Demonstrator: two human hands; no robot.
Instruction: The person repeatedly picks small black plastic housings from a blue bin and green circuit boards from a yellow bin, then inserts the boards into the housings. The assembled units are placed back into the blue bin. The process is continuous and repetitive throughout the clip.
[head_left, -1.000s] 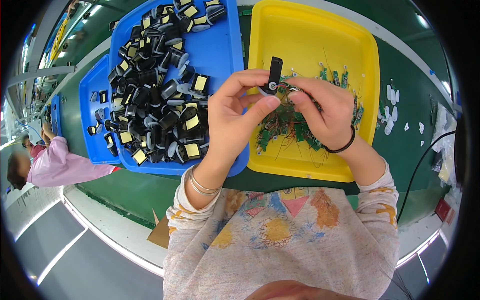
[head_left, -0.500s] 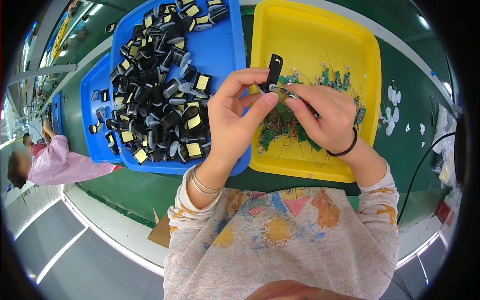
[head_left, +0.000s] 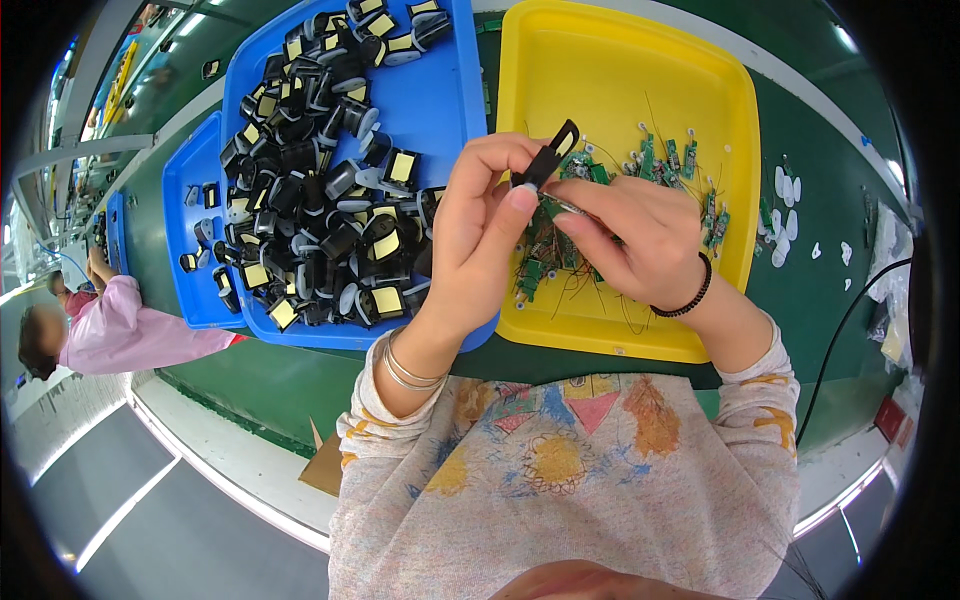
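Overhead, two bare hands meet above the gap between two trays. Left hand (head_left: pixel 480 225) is closed around a small black plastic clip (head_left: pixel 550 158), thumb and fingertips pinching its lower end; the clip's long axis is tilted, its looped end pointing up and to the far right. Right hand (head_left: pixel 640 235) is curled, its fingertips pressed against the clip's near end and seemingly pinching a thin silvery piece there, though what exactly it grips cannot be told. The clip sits just over the left rim of the one yellow tray (head_left: pixel 620 70), which holds a scatter of small green circuit boards (head_left: pixel 660 160) with thin wires, too tangled to count. To the left lie two blue trays: the large blue tray (head_left: pixel 440 60) heaped with many black parts (head_left: pixel 320 220), several bearing square yellow labels, and a smaller blue tray (head_left: pixel 190 240) with only a few. Small white oval stickers (head_left: pixel 785 215) dot the green table (head_left: pixel 830 180) to the right. Another person in a pink sleeve (head_left: pixel 130 335) is at the far left
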